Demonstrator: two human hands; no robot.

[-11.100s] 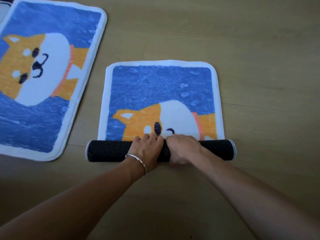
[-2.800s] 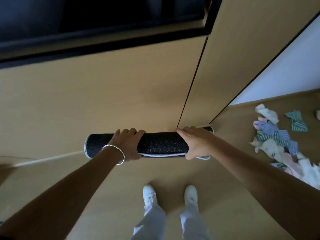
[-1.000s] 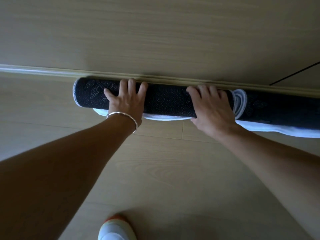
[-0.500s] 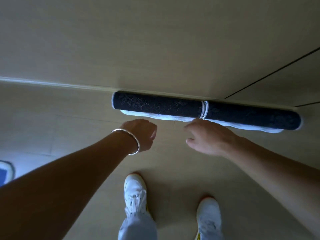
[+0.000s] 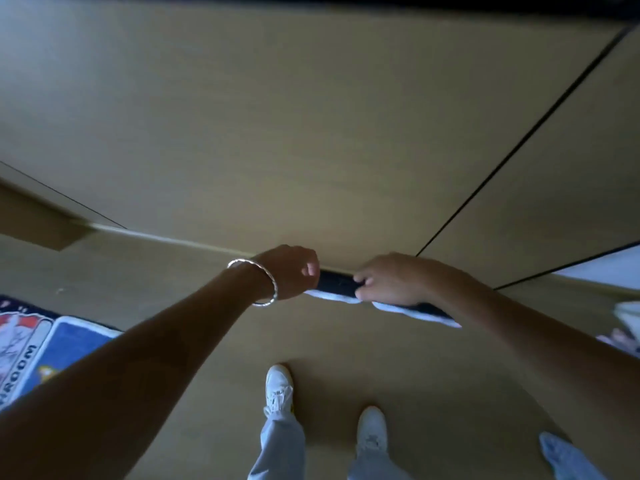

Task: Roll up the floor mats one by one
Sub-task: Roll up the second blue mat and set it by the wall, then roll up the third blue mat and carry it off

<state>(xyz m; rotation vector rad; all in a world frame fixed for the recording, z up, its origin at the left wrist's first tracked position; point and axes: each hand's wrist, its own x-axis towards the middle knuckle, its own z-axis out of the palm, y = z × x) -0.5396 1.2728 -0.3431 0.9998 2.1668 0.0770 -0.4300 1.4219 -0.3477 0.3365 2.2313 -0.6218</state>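
Rolled mats [image 5: 337,289] lying on floor [image 5: 346,344] against wall [image 5: 277,150], partly hidden behind hands. Left hand [image 5: 294,271] loosely curled, empty, above roll. Right hand [image 5: 394,280] half-curled, holding nothing. Flat mat [image 5: 45,351] far left.

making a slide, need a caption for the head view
Both hands raised above rolled mats lying along the wall base.

wooden floor [image 5: 398,368], rolled mats [image 5: 337,284], flat mat [image 5: 38,348]
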